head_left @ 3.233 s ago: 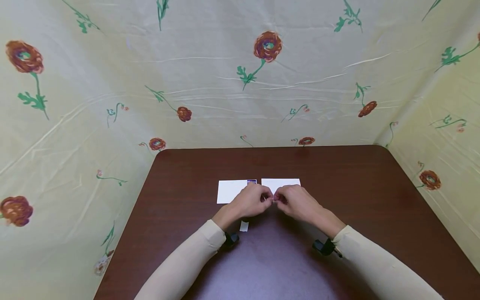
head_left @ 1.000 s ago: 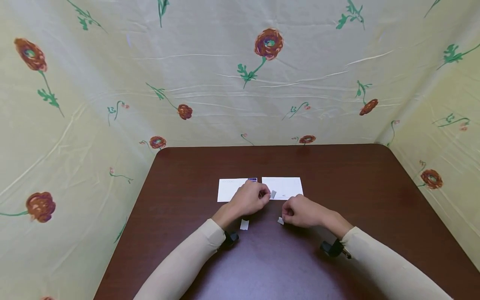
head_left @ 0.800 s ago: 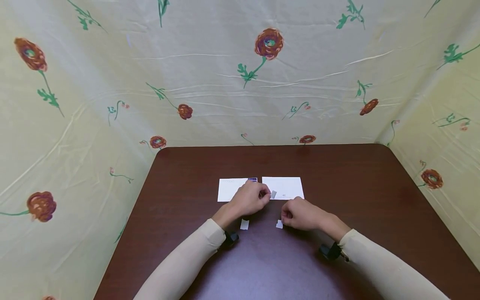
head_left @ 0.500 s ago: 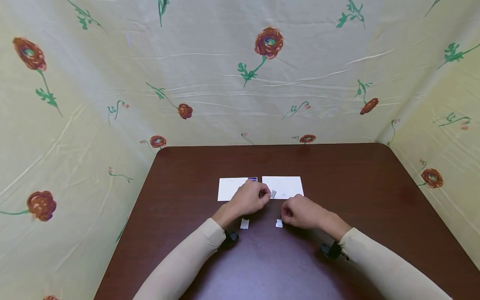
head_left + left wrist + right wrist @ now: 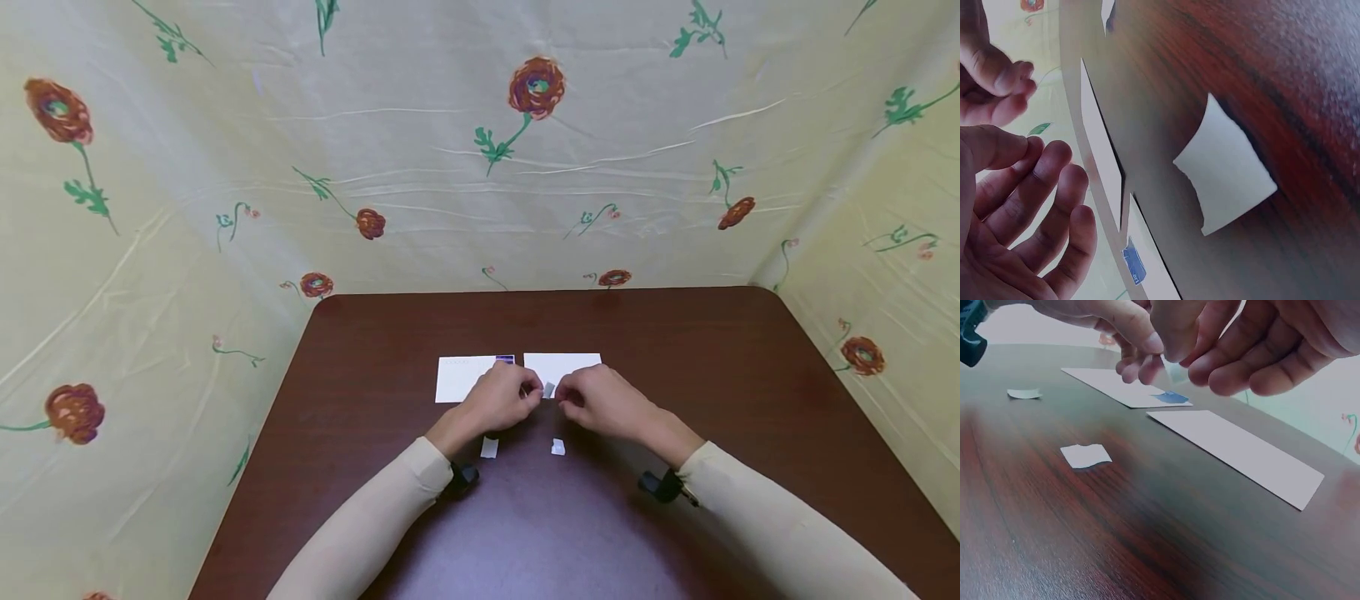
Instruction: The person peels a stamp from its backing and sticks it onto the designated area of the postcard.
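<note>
Between the thumb and fingers of my left hand point(image 5: 495, 396) is a small stamp point(image 5: 549, 390), its pale back showing in the head view. My right hand point(image 5: 603, 402) has its fingers curled, with the fingertips right at the stamp's other side; I cannot tell whether they pinch it. In the right wrist view the stamp point(image 5: 1175, 370) looks thin and pale among the fingers. Beneath the hands lie two white envelopes. The left envelope point(image 5: 459, 381) bears a blue-purple stamp point(image 5: 505, 359) at its upper right corner. The right envelope point(image 5: 562, 362) is partly hidden by the hands.
Two scraps of white backing paper lie nearer me on the brown table point(image 5: 390, 333): a left scrap point(image 5: 489, 448) and a right scrap point(image 5: 558, 447). A flower-patterned curtain point(image 5: 420, 150) hangs around the table's back and sides. Each wrist wears a small black camera point(image 5: 660, 486).
My right hand came away from the left, left a peeled backing scrap on the table, then moved back up to the stamp. My left hand stays in place, holding the stamp.
</note>
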`<action>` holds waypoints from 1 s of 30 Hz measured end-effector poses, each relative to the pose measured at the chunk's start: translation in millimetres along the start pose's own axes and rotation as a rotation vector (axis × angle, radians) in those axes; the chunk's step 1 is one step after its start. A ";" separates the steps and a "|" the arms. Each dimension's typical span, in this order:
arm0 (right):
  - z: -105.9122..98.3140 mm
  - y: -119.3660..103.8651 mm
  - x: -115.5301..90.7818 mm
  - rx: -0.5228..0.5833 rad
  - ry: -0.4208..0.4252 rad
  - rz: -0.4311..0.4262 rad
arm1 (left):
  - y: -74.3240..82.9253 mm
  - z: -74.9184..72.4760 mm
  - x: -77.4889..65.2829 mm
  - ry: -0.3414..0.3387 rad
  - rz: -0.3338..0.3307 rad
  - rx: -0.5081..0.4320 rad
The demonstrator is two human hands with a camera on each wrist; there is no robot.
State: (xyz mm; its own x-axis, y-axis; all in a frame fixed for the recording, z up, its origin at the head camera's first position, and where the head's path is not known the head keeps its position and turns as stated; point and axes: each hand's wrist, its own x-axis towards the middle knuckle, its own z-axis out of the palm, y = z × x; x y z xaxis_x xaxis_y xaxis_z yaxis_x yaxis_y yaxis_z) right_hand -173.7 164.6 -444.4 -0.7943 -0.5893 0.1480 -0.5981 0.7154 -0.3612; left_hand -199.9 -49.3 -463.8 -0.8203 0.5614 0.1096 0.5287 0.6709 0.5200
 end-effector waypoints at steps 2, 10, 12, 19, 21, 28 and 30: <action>0.2 -1.3 1.8 0.001 0.020 -0.007 | 0.0 0.6 0.2 -0.007 0.001 0.002; 4.7 -6.4 4.8 0.021 0.070 -0.005 | 0.4 3.3 0.3 -0.009 0.026 0.004; 6.2 -6.4 4.7 0.018 0.077 -0.002 | -0.1 3.8 0.2 -0.003 0.036 0.001; 9.7 -5.2 4.7 0.021 0.098 0.010 | -0.5 4.6 -1.4 0.013 0.071 -0.033; 10.2 -4.4 4.6 0.022 0.111 0.018 | -0.1 4.3 -1.7 0.021 0.081 -0.044; 11.0 -3.7 4.7 0.030 0.149 0.050 | 1.2 3.6 -1.3 0.038 0.083 -0.077; 11.3 -3.7 4.4 0.028 0.161 0.055 | 1.5 3.7 -1.0 0.033 0.081 -0.088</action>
State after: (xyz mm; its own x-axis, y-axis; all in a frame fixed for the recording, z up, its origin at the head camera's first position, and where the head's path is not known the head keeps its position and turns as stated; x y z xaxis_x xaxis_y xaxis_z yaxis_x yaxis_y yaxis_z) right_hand -173.8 155.0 -452.8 -0.8340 -0.4799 0.2723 -0.5517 0.7329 -0.3981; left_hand -197.5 -47.1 -466.3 -0.7833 0.5947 0.1810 0.5732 0.5781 0.5808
